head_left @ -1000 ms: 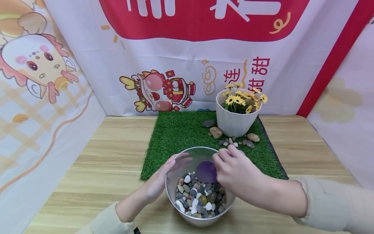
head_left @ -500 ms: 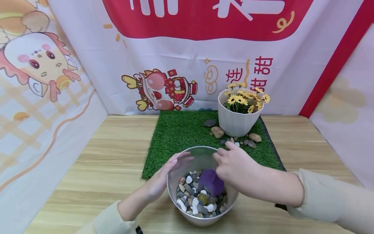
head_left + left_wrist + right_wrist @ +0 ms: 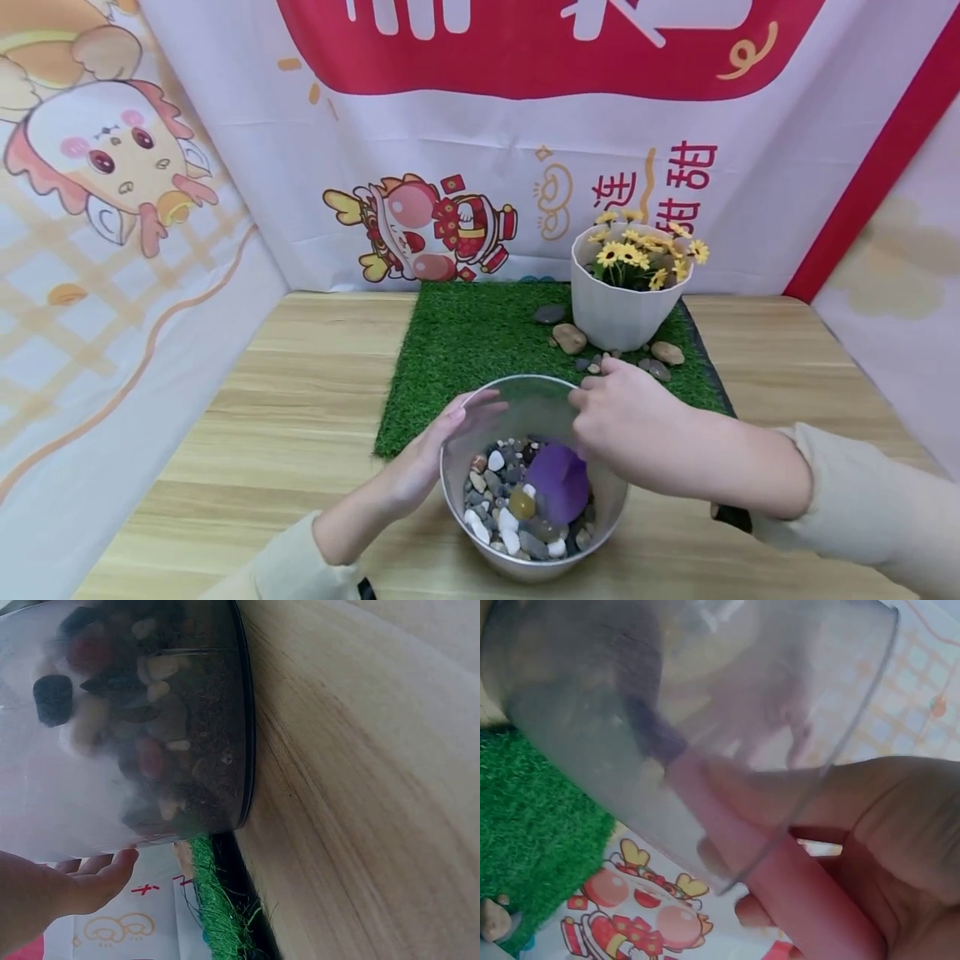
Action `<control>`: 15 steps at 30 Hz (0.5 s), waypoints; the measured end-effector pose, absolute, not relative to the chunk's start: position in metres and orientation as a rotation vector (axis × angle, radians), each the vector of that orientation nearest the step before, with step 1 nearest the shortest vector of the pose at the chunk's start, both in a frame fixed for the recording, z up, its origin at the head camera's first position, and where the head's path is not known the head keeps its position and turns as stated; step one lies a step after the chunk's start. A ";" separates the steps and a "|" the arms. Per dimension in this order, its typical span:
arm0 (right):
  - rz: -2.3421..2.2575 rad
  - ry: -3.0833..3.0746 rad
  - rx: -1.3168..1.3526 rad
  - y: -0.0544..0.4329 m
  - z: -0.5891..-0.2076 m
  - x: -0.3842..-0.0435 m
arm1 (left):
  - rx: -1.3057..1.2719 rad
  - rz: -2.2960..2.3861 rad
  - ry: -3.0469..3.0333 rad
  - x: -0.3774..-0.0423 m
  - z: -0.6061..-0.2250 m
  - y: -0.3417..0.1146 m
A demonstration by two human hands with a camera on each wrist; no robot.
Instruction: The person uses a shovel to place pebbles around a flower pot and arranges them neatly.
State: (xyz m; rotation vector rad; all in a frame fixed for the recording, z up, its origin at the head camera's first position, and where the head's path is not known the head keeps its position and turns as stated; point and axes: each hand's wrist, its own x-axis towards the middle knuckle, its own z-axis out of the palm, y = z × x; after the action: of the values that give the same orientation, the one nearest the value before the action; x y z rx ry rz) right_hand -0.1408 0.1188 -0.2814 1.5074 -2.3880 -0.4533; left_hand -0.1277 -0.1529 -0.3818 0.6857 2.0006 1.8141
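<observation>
A see-through bucket (image 3: 528, 570) stands on the table, partly filled with mixed pebbles (image 3: 510, 518); dark soil (image 3: 217, 750) shows near its base in the left wrist view. My left hand (image 3: 420, 458) rests against the bucket's outer left side, fingers extended along the wall. With my right hand (image 3: 626, 417) I grip the pink handle (image 3: 802, 892) of a garden trowel (image 3: 557, 483) at the right of the rim. Its purple blade reaches down inside the bucket and lies against the pebbles beside a yellow stone (image 3: 522, 502). In the head view my right hand hides the handle.
Behind the bucket lies a green turf mat (image 3: 465, 350) on the wooden table (image 3: 315, 383). A white pot (image 3: 622, 321) of yellow flowers (image 3: 633, 254) stands on the mat, with loose stones (image 3: 569, 338) around it. A printed cloth (image 3: 442, 150) hangs behind.
The trowel blade has come down from the far side of the bucket toward me, covering some pebbles. My left hand keeps its place on the bucket. The head view has shifted slightly.
</observation>
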 end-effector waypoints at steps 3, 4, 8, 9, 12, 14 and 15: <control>-0.392 -2.427 1.510 0.120 -0.283 -0.139 | 0.696 1.799 2.027 -0.128 -0.382 -0.152; -0.390 -2.429 1.514 0.121 -0.284 -0.138 | 0.696 1.798 2.032 -0.128 -0.382 -0.152; -0.392 -2.371 1.533 0.122 -0.285 -0.133 | 0.693 1.811 2.025 -0.128 -0.383 -0.152; -0.377 -2.352 1.533 0.123 -0.286 -0.132 | 0.694 1.808 2.029 -0.128 -0.383 -0.152; -0.300 -2.312 1.518 0.126 -0.285 -0.131 | 0.700 1.801 2.036 -0.128 -0.383 -0.153; -0.283 -2.300 1.505 0.125 -0.285 -0.132 | 0.706 1.806 2.031 -0.128 -0.384 -0.153; -0.282 -2.297 1.504 0.123 -0.286 -0.132 | 0.706 1.808 2.029 -0.128 -0.384 -0.153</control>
State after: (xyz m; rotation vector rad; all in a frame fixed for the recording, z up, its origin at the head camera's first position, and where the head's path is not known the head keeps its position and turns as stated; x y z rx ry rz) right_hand -0.1322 0.1230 -0.2861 1.5043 -2.2971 -0.2816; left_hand -0.1285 -0.1532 -0.3837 0.7065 2.0292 1.8082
